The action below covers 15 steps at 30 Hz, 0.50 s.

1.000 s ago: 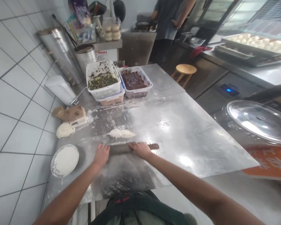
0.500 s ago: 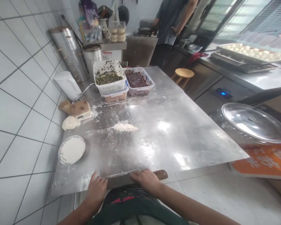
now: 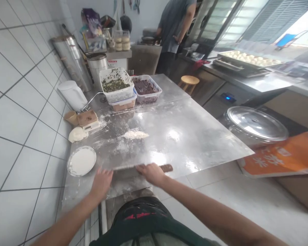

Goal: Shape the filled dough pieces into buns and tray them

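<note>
A broad flat metal blade with a brown handle point(image 3: 167, 167) lies across the near part of the steel table, with a pale, floury-looking line along its far edge. My left hand point(image 3: 103, 181) is at the blade's left end, fingers curled toward it. Near the handle, my right hand point(image 3: 151, 173) closes over the blade. Beyond them, a small heap of flour point(image 3: 135, 134) rests on the table point(image 3: 200, 133), smeared with flour around it. To the left sits a round dish of white powder point(image 3: 81, 161).
Along the left wall are a piece of dough point(image 3: 77, 134), a scale point(image 3: 90, 126) and a white mixer point(image 3: 72, 95). Tubs of green filling point(image 3: 115, 85) and dark paste point(image 3: 145, 87) stand behind. A person point(image 3: 176, 30) stands at the back, near a stool point(image 3: 190, 80).
Both hands and the blade have moved forward, away from my body, onto the table. The view has shifted, showing more of the right side.
</note>
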Tool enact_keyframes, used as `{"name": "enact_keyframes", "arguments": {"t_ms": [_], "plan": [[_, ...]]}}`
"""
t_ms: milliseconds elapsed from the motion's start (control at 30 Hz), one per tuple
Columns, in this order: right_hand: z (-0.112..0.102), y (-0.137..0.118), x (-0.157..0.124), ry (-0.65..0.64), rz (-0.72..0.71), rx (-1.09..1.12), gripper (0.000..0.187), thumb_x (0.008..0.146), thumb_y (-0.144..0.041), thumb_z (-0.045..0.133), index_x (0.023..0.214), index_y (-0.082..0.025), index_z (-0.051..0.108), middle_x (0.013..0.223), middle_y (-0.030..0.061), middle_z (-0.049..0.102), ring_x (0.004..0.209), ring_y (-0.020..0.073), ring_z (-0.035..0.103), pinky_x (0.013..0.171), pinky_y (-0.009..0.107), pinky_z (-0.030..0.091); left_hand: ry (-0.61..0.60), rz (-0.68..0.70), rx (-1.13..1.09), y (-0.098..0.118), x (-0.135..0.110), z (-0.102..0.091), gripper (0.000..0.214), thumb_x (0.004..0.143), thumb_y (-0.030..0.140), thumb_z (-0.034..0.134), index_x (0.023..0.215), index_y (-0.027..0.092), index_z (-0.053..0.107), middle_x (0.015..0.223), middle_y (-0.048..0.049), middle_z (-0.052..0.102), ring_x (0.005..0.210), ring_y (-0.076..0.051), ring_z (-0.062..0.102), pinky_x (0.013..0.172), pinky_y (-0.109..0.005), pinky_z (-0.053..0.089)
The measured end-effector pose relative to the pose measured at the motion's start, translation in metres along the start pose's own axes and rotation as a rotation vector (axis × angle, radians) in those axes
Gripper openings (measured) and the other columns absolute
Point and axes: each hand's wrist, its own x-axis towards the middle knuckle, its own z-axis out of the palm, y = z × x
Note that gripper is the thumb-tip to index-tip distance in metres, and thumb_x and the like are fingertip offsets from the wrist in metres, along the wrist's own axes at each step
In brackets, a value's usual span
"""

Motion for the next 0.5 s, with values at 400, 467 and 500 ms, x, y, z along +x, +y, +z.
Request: {"name": "enact_keyframes", "arguments": {"t_ms": [400,467,500], "plan": [[0.01,-0.002,0.026,-0.012,0.124,-0.033,0.027,0.085,-0.015,0.043,0.105,-0.019,0.059,0.094,0.0098,0.068,0.084,0.0232,0.064,0.067,0.03,0.044,0.044,-0.035,0.019,-0.006,0.023,0.008,0.044,0.081,0.005,0.034,0.117,0.015,0.058,0.115,-0.0095,0.062,0.105,-0.023,0.053,0.106,-0.049,0.019],[-0.005,0.001,0.035,0.031,0.12,-0.048,0.027,0.085,-0.015,0.042,0.106,-0.018,0.059,0.093,0.0104,0.068,0.082,0.0231,0.064,0.066,0.03,0.044,0.091,-0.071,0.019,-0.016,0.032,-0.008,0.044,0.081,0.005,0.034,0.116,0.016,0.059,0.114,-0.009,0.062,0.105,-0.022,0.054,0.106,-0.049,0.02],[-0.008,-0.002,0.034,0.06,0.093,-0.048,0.027,0.084,-0.015,0.043,0.106,-0.018,0.059,0.092,0.0103,0.068,0.081,0.023,0.064,0.066,0.03,0.044,0.1,-0.078,0.014,-0.018,0.026,-0.01,0.044,0.081,0.006,0.034,0.116,0.017,0.058,0.115,-0.0087,0.062,0.105,-0.022,0.054,0.106,-0.048,0.02]]}}
